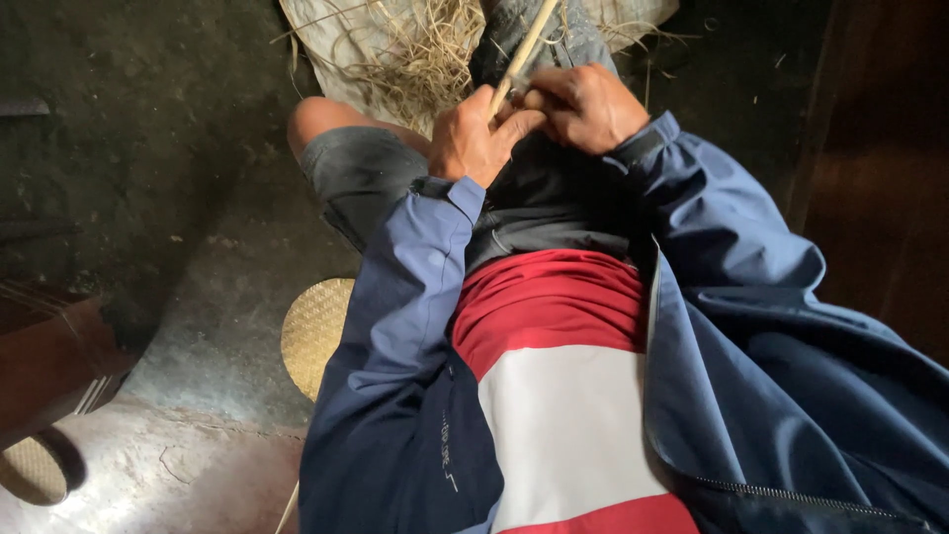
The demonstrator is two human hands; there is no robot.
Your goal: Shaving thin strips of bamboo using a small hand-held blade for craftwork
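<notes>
- Pale strip [524,44]: upper end cut off by the top edge at 12 o'clock; lower end hidden inside the left hand [476,133].
- Right hand [585,104]: fingertips tucked out of sight behind the left hand; its grip cannot be made out.
- Heap of dry fibres [420,49]: cropped at the top edge.
- Woven round mat [314,334]: right part covered by the blue sleeve [410,297].
- Second woven disc [32,470], 8 o'clock: cut by the left edge.
- Dark objects at 9 o'clock: too shadowed to identify.

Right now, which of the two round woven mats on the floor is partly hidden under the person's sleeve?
The larger woven mat beside the left sleeve; the smaller woven mat lies apart in the bottom-left corner.
</notes>
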